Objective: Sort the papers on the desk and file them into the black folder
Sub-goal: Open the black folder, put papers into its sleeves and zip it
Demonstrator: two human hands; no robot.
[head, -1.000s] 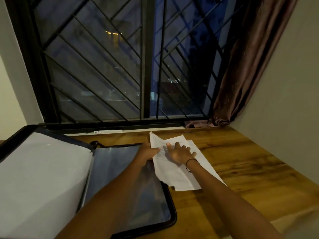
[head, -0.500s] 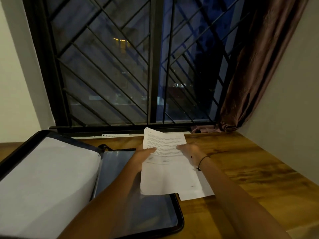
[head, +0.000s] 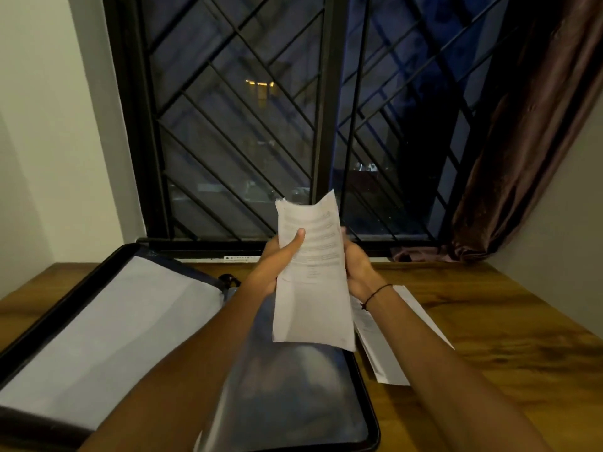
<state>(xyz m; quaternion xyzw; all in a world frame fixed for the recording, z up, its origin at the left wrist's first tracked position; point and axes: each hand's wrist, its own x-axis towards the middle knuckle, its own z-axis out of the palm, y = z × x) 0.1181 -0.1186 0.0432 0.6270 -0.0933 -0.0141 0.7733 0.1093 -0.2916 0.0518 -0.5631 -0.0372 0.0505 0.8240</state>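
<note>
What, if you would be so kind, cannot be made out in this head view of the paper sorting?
- Printed text on the held sheet: too small and blurred to read.
- Right hand: its fingers are hidden behind the sheet.
- Papers on the desk: partly covered by the right forearm; their count is unclear.
- Black folder: cut off at the bottom and left edges, crossed by the left arm.
- Left hand: only its thumb shows in front.

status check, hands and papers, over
Left hand and right hand both gripping one printed sheet, raised off the desk. Black folder open below. More papers on desk. Nothing blocking.
</note>
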